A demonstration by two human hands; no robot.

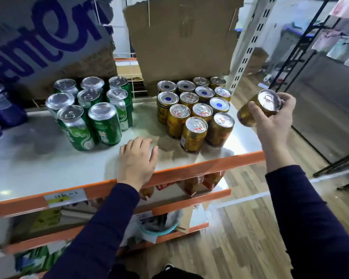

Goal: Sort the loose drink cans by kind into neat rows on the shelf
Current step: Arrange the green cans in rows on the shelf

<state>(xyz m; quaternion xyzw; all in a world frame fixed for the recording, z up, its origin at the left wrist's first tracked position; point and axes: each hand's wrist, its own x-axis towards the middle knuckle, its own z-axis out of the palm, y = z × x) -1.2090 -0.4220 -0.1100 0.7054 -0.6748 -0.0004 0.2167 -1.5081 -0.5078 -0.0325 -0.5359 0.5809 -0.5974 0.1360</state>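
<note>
Evidently a placing step is in hand: a short gold metal drink can (259,108) is held in the right hand (271,123), with fingers and thumb curled round its body and nothing else in the grasp. It is carried in the air, off the right end of the white metal shelf (48,168). The cluster of standing gold cans (193,111) lies left of the grip and slightly below it. The held can is tilted: its long axis is slanted, the silver pull-tab lid is turned up towards the camera, and the base is aimed down-left at the cluster. Next, it is judged, the can must be righted, brought left over the shelf and set down so that a row is continued. Further left, the tall green cans (91,111) are grouped apart. The left hand (137,158) is laid flat on the shelf and holds nothing.
</note>
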